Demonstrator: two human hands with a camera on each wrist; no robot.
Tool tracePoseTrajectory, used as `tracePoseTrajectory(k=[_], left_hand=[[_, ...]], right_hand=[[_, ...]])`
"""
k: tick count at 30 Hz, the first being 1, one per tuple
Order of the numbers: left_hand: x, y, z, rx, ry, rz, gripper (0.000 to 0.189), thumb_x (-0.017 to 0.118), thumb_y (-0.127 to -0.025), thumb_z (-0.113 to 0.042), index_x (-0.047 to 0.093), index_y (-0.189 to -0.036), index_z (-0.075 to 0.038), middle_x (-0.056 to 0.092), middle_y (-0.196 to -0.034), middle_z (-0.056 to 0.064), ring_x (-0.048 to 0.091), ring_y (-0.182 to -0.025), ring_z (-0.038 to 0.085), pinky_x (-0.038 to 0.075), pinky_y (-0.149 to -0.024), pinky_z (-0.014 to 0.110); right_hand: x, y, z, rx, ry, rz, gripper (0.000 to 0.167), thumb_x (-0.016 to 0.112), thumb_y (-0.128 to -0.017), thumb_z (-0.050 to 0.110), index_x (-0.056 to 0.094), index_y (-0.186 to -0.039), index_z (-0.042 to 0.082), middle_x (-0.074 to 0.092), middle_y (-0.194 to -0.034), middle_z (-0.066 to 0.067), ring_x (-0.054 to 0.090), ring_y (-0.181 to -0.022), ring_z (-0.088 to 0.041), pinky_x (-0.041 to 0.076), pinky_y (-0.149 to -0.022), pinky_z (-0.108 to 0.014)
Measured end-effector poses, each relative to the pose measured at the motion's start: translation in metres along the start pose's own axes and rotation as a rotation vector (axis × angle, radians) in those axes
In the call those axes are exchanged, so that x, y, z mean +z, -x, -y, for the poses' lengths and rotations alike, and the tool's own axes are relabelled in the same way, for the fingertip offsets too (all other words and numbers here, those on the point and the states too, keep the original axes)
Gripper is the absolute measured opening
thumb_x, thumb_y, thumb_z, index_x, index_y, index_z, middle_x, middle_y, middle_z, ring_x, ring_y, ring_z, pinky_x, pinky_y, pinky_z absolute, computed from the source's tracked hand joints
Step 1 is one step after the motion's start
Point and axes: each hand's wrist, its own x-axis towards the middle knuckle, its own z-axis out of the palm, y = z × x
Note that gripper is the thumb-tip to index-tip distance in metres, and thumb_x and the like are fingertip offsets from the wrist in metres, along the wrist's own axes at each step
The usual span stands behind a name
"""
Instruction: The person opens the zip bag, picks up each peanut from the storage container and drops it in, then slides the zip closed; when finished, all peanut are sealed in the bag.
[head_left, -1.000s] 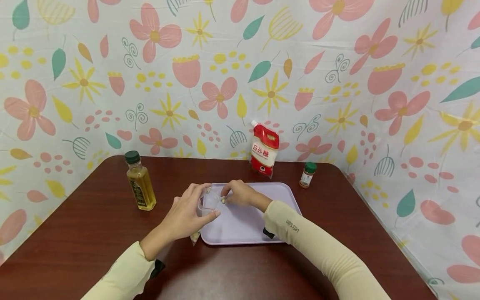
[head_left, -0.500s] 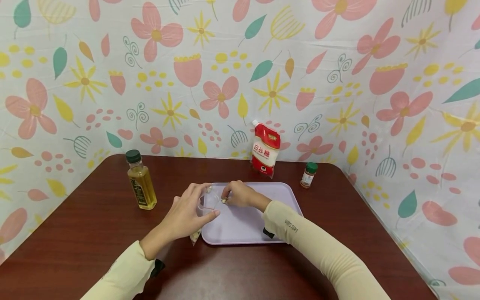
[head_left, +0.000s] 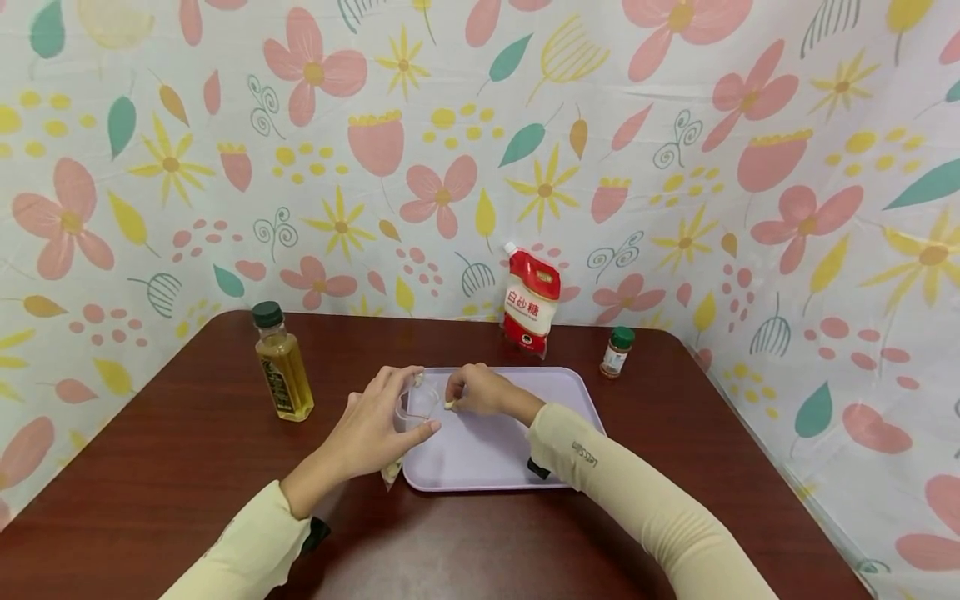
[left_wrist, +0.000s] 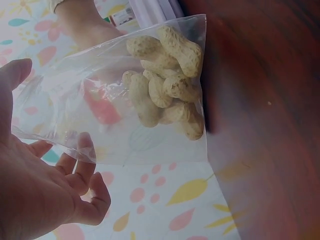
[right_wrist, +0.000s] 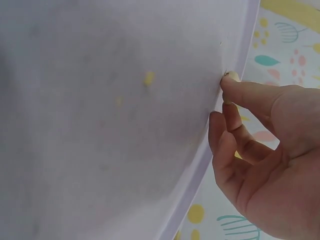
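My left hand (head_left: 375, 425) holds a clear plastic bag (left_wrist: 70, 95) near its mouth, the thumb and fingers spread apart at the rim. Several peanuts in their shells (left_wrist: 150, 95) are gathered in the bag's bottom. In the head view the bag hangs at the left edge of the lilac tray (head_left: 502, 462). Over the tray's far left part, close to the bag's mouth, my right hand (head_left: 483, 390) pinches a small pale piece (right_wrist: 232, 76) between thumb and fingertips. Fingers cover most of that piece, so its kind is unclear.
An oil bottle (head_left: 285, 375) with a dark green cap stands at the left. Behind the tray are a red and white sugar pouch (head_left: 530, 300) and, farther right, a small green-capped jar (head_left: 616, 354). A yellow crumb (right_wrist: 149, 78) lies on the tray.
The right hand has shifted slightly to the right, and the pale piece looks a little turned in its fingers. The left hand and bag stay in nearly the same place.
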Motion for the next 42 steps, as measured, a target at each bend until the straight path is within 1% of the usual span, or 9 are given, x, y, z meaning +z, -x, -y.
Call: tracePoseTrajectory(k=[5, 9, 12, 16, 26, 30, 33, 37, 42], left_hand=[[0.0, -0.001, -0.001, 0.006, 0.004, 0.002, 0.072, 0.074, -0.084, -0.049, 0.046, -0.142, -0.016, 0.055, -0.125, 0.006, 0.053, -0.11, 0.017, 0.034, -0.073, 0.038], [0.0, -0.001, -0.002, 0.003, 0.009, -0.001, 0.072, 0.074, -0.084, -0.049, 0.046, -0.142, -0.016, 0.055, -0.124, 0.006, 0.054, -0.109, 0.019, 0.033, -0.073, 0.038], [0.001, -0.001, -0.002, 0.004, 0.008, -0.004, 0.072, 0.075, -0.084, -0.048, 0.047, -0.142, -0.015, 0.055, -0.123, 0.005, 0.054, -0.11, 0.019, 0.034, -0.073, 0.039], [0.001, 0.0, -0.002, 0.004, 0.005, 0.0, 0.073, 0.075, -0.084, -0.048, 0.047, -0.142, -0.015, 0.055, -0.122, 0.003, 0.054, -0.111, 0.018, 0.034, -0.073, 0.039], [0.001, 0.0, 0.0, 0.0, -0.01, -0.006, 0.073, 0.074, -0.084, -0.05, 0.046, -0.142, -0.016, 0.054, -0.122, 0.001, 0.054, -0.108, 0.018, 0.034, -0.073, 0.039], [0.0, 0.0, 0.0, -0.012, -0.007, -0.004, 0.073, 0.075, -0.083, -0.05, 0.046, -0.141, -0.016, 0.054, -0.121, 0.002, 0.054, -0.108, 0.018, 0.034, -0.073, 0.039], [0.0, 0.001, 0.0, -0.019, -0.007, -0.009, 0.073, 0.075, -0.083, -0.05, 0.047, -0.141, -0.015, 0.054, -0.121, 0.002, 0.053, -0.109, 0.017, 0.034, -0.073, 0.039], [0.001, 0.001, 0.001, -0.026, -0.011, -0.008, 0.074, 0.075, -0.083, -0.051, 0.047, -0.14, -0.014, 0.054, -0.121, 0.002, 0.053, -0.109, 0.017, 0.034, -0.074, 0.04], [0.0, 0.001, 0.001, -0.032, -0.008, -0.012, 0.075, 0.075, -0.082, -0.051, 0.046, -0.14, -0.013, 0.053, -0.117, 0.001, 0.053, -0.104, 0.016, 0.033, -0.072, 0.039]], right_hand=[[-0.001, 0.002, 0.0, 0.006, -0.005, 0.0, 0.006, 0.079, -0.085, 0.011, 0.074, -0.082, 0.014, 0.065, -0.078, 0.007, 0.056, -0.074, -0.01, 0.047, -0.068, -0.027], [-0.002, 0.003, 0.001, 0.007, 0.001, 0.006, 0.005, 0.079, -0.085, 0.013, 0.074, -0.084, 0.014, 0.066, -0.079, 0.008, 0.058, -0.076, -0.01, 0.048, -0.071, -0.028], [-0.004, 0.006, 0.001, 0.004, -0.005, -0.011, 0.005, 0.079, -0.084, 0.012, 0.075, -0.086, 0.013, 0.068, -0.082, 0.007, 0.06, -0.082, -0.013, 0.048, -0.074, -0.029], [-0.007, 0.01, 0.003, -0.023, -0.009, -0.065, 0.007, 0.079, -0.084, 0.01, 0.076, -0.088, 0.014, 0.07, -0.086, 0.005, 0.064, -0.085, -0.014, 0.05, -0.073, -0.028], [-0.021, 0.023, 0.022, -0.09, -0.006, -0.183, 0.006, 0.077, -0.087, 0.014, 0.075, -0.092, 0.013, 0.069, -0.087, 0.005, 0.061, -0.074, -0.01, 0.051, -0.065, -0.023], [-0.027, 0.029, 0.029, -0.104, -0.043, -0.223, 0.005, 0.077, -0.087, 0.014, 0.074, -0.091, 0.012, 0.067, -0.084, 0.004, 0.061, -0.067, -0.012, 0.051, -0.061, -0.023], [-0.033, 0.035, 0.035, -0.109, -0.079, -0.262, 0.006, 0.077, -0.086, 0.014, 0.075, -0.091, 0.012, 0.067, -0.083, 0.004, 0.06, -0.067, -0.013, 0.051, -0.061, -0.024], [-0.04, 0.043, 0.043, -0.116, -0.09, -0.322, 0.006, 0.078, -0.086, 0.016, 0.075, -0.091, 0.013, 0.066, -0.083, 0.005, 0.059, -0.07, -0.011, 0.051, -0.064, -0.024], [-0.048, 0.052, 0.056, -0.151, -0.136, -0.397, 0.005, 0.077, -0.086, 0.017, 0.075, -0.089, 0.014, 0.066, -0.084, 0.005, 0.058, -0.071, -0.013, 0.051, -0.064, -0.027]])
